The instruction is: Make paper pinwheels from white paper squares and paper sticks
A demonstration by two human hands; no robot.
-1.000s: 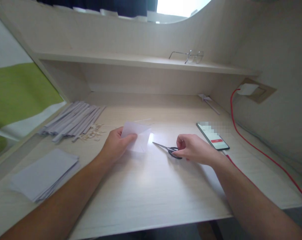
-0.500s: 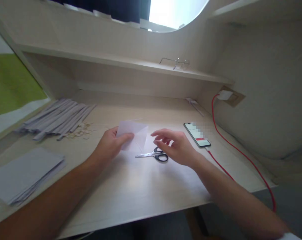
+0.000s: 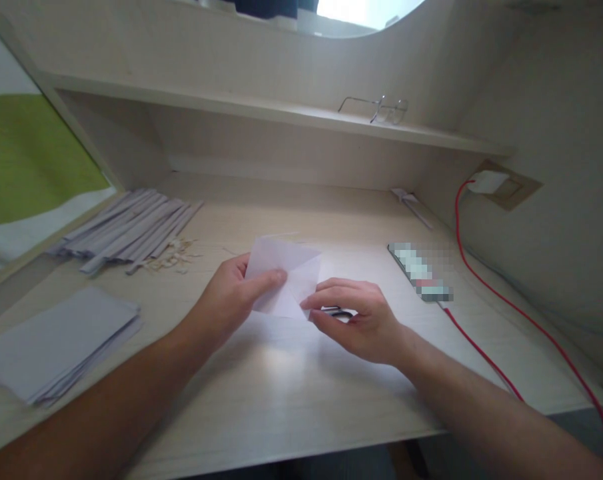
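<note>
Both hands pinch the folded paper (image 3: 286,277): left hand (image 3: 231,300), right hand (image 3: 361,320); align edges carefully before creasing, mid-desk (image 3: 291,393).

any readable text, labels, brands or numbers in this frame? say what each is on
None can be read.
Phone screen: pixelated blur with a red patch, nothing legible.
Folded white paper held by left hand and right hand: blank.
Paper stack: no print visible.
</note>
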